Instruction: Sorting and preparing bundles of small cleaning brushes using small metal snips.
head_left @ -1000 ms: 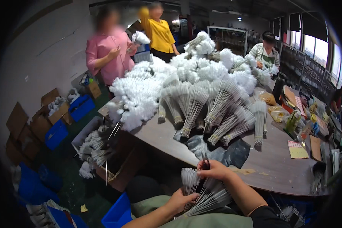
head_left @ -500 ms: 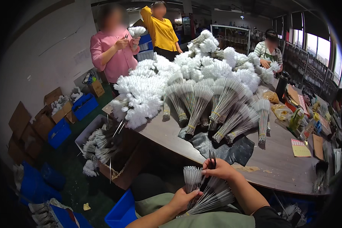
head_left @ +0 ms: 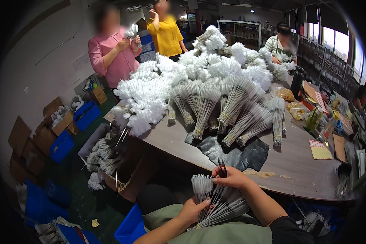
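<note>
Workshop, long wooden table (head_left: 297, 171) heaped with white fluffy-tipped wire brushes: tied bundles (head_left: 207, 105) fan out mid-table, and a big loose pile (head_left: 144, 101) sits at the table's far-left end. A black plastic sheet (head_left: 236, 152) lies on the table's near edge.

Below that near edge, over the lap: the left hand (head_left: 193, 210) is closed around the base of a fanned brush bundle (head_left: 215, 201), thumb across the stems. The right hand (head_left: 232, 179) is clamped on the top of the same bundle, with dark scissors (head_left: 222, 167) pinched in its fingers, tips pointing up toward the table.

Change over the last second: the bundle sits slightly lower and closer to the body, the grip is unchanged on both sides, and the scissors stay upright rather than cutting. So it reads as handling and aligning the bundle, not trimming.

Across the table a person in pink (head_left: 112, 53) now has a brush cluster raised higher; the person in yellow (head_left: 164, 32) has a hand lifted.
</note>
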Demonstrator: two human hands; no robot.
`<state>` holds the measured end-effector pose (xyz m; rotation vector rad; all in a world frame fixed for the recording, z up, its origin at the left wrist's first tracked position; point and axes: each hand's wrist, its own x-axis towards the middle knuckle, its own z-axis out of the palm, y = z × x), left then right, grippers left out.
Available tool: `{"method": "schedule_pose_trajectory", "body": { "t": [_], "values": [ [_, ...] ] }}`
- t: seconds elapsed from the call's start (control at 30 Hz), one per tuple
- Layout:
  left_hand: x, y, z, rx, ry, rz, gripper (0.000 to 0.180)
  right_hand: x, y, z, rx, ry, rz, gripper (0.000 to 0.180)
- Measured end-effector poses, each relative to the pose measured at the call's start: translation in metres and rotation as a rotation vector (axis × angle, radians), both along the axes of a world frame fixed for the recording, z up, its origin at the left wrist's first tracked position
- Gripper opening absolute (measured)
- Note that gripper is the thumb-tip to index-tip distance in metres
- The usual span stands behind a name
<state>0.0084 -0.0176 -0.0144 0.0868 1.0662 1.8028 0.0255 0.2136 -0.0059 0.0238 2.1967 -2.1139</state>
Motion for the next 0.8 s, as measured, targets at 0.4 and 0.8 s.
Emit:
{"method": "schedule_pose_trajectory", "body": {
  "t": [0.4,0.8],
  "values": [
    [-0.001,0.004,-0.006,-0.019,0.009,-0.003,0.022,0.003,-0.001,0.003,-0.126,0.007,-0.011,0.019],
    [-0.006,0.004,-0.008,-0.009,0.008,-0.024,0.025,-0.004,-0.001,0.008,-0.128,-0.034,0.001,0.02]
  ]
}}
